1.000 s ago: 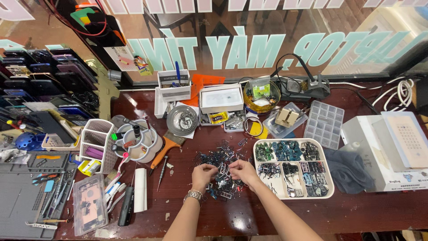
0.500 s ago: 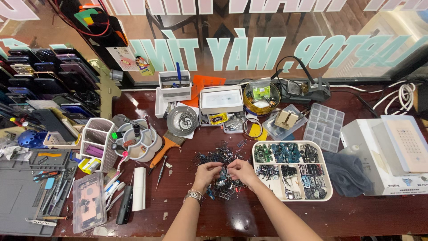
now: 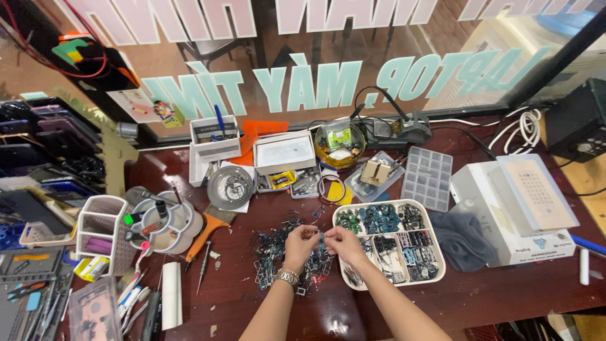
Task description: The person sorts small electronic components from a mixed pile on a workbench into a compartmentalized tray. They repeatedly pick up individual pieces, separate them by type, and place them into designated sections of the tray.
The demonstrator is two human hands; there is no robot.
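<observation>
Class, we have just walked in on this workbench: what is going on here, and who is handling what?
A person is working at a cluttered dark red workbench. The left hand and right hand meet over a pile of small dark metal parts, pinching a tiny piece between the fingertips; what it is cannot be told. A white divided tray of sorted small parts sits just right of the hands. A wristwatch is on the left wrist.

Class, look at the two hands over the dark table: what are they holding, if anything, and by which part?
The left hand and right hand pinch one small metal part between their fingertips above the pile of parts. Which end they grip is too small to tell.
</observation>
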